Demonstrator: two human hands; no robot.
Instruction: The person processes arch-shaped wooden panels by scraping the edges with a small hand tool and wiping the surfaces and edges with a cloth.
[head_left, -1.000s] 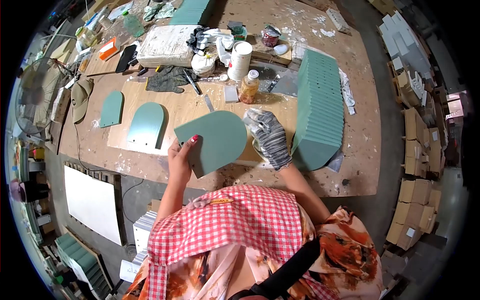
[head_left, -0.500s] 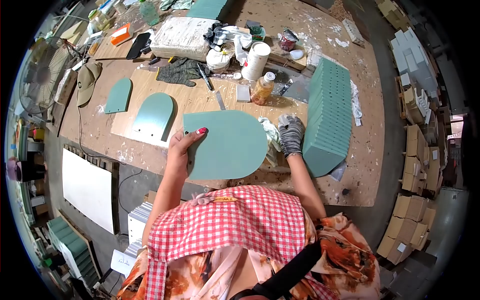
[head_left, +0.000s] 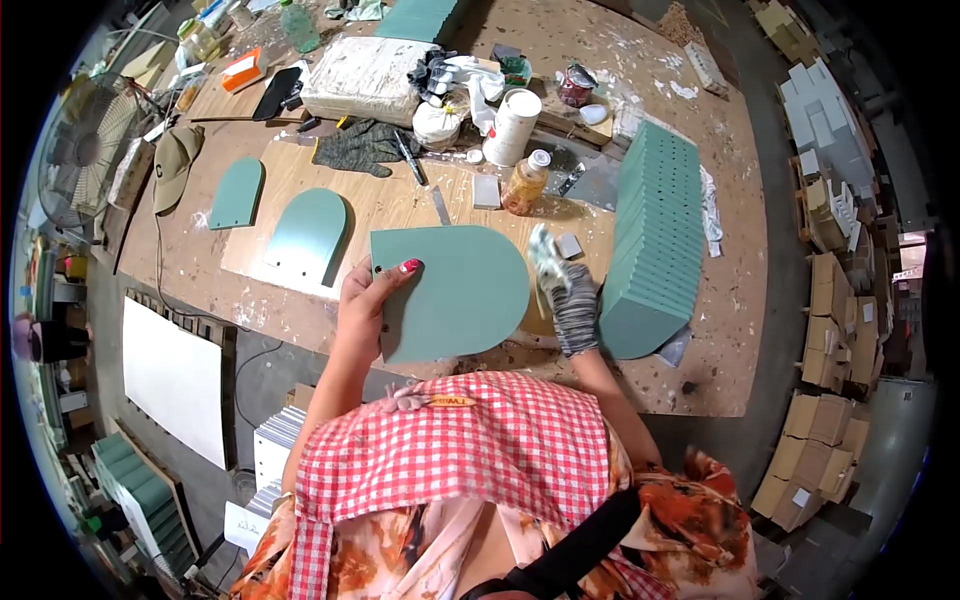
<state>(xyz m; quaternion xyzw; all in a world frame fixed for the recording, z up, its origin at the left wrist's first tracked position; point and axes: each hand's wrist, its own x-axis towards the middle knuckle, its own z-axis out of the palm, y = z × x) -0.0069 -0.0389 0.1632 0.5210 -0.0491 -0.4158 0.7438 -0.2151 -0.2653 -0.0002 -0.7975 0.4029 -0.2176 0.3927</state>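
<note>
A green panel with one rounded end (head_left: 455, 292) is held up over the table's near edge. My left hand (head_left: 372, 298) grips its straight left end, thumb on the face and fingers behind. My right hand (head_left: 570, 308) wears a grey striped glove and is closed on a whitish cloth (head_left: 546, 258), just right of the panel and apart from it. A small grey block (head_left: 569, 246) lies behind the glove. To the right of my right hand stands a row of green panels (head_left: 655, 230).
Two rounded panels (head_left: 308, 232) (head_left: 238, 192) lie at the left on the table. Behind are a metal strip (head_left: 440, 206), an amber bottle (head_left: 526, 184), a white cup (head_left: 512, 128), a dark glove (head_left: 365, 147) and a wrapped block (head_left: 362, 78).
The held panel has turned level and shifted right. My right hand went from the panel's edge down toward the row, then came back slightly left with the cloth, uncovering the small block.
</note>
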